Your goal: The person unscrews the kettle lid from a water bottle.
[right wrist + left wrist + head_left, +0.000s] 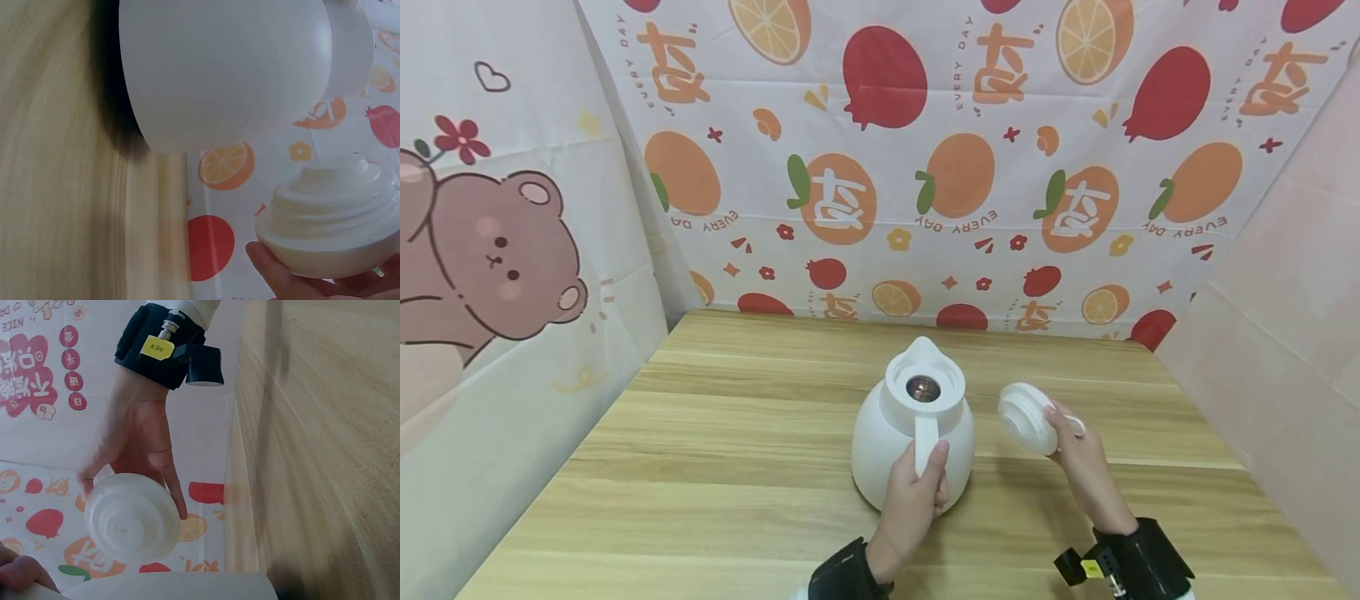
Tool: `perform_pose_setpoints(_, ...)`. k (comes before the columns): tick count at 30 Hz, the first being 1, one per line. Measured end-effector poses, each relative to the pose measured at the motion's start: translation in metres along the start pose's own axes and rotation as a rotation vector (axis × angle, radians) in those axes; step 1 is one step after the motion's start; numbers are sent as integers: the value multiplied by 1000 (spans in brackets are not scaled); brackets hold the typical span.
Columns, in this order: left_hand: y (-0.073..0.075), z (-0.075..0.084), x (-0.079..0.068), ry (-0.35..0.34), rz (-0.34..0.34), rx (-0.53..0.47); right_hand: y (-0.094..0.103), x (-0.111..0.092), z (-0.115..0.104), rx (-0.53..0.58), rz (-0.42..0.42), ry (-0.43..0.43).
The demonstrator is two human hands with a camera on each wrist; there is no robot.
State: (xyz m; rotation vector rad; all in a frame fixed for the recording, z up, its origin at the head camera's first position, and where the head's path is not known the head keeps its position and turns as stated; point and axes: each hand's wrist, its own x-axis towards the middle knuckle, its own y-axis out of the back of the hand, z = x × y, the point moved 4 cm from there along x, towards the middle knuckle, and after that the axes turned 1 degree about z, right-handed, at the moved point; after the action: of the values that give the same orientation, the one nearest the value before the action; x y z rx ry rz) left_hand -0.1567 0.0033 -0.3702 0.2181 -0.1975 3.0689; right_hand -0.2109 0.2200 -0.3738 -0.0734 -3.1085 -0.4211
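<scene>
A white thermos jug [871,442] stands upright on the table, its round mouth uncovered and the metal inside showing. My left hand [910,500] grips the jug's handle [927,442] from the front. To the right of the jug, my right hand [1075,450] holds the white lid [1026,419] by its edge, tilted and raised off the table. The lid's stepped underside [128,522] faces the left wrist camera. In the right wrist view the stepped lid [331,215] rests in the fingers [275,269], apart from the jug's body [225,69].
The wooden table [700,467] runs back to a fruit-print cloth [887,183] behind the jug. A cloth with a bear [505,250] hangs at the left, and a pale cloth [1285,317] at the right. Each wrist wears a black band [1142,558].
</scene>
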Motion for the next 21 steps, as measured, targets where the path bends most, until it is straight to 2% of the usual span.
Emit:
perform_pose_setpoints(9,0,-1,-2,-2,12,-3,6,-2,20,214,-71,-72)
perform_pose_setpoints(21,-1,-2,-2,-7,11,-9,7,2,42,220,-132,-165)
